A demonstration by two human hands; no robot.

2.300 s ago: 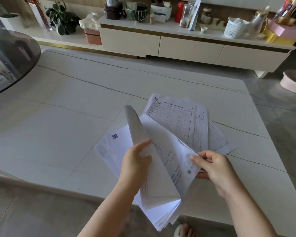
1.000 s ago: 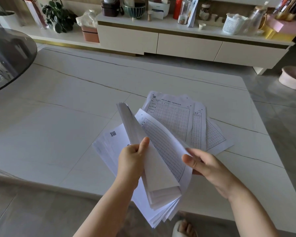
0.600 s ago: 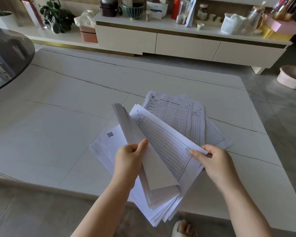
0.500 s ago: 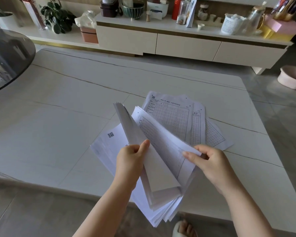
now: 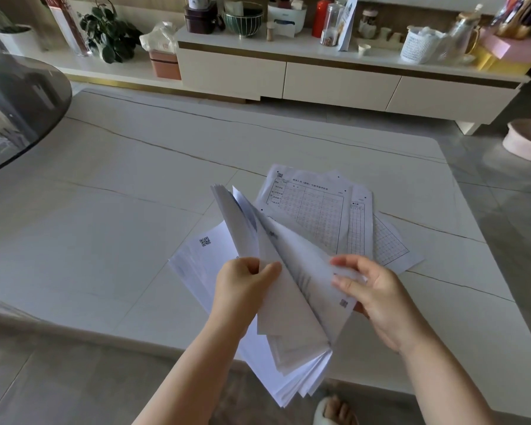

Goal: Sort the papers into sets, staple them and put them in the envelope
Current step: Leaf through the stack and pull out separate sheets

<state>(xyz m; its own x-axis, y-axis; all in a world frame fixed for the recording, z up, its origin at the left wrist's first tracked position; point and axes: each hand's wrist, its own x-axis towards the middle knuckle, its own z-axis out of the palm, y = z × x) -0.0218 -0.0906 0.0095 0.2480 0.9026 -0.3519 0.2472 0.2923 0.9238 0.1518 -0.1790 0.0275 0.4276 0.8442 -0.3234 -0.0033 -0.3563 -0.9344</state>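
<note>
My left hand grips a thick stack of white papers above the near edge of the white marble table, thumb holding back the raised upper sheets. My right hand pinches the right edge of one loose sheet in that stack, which is blurred. Several gridded form sheets lie fanned on the table behind the stack. A plain sheet with a QR code lies at the left under the stack. No stapler or envelope is in view.
A dark round glass tabletop overlaps the table's left side. A low white cabinet with jars, bowls and baskets runs along the back. A pink basin sits on the floor at right. A slippered foot shows below the table edge.
My right hand has turned a gridded sheet over to the left side of the stack and now pinches the following sheet. My left hand keeps its grip on the stack.
</note>
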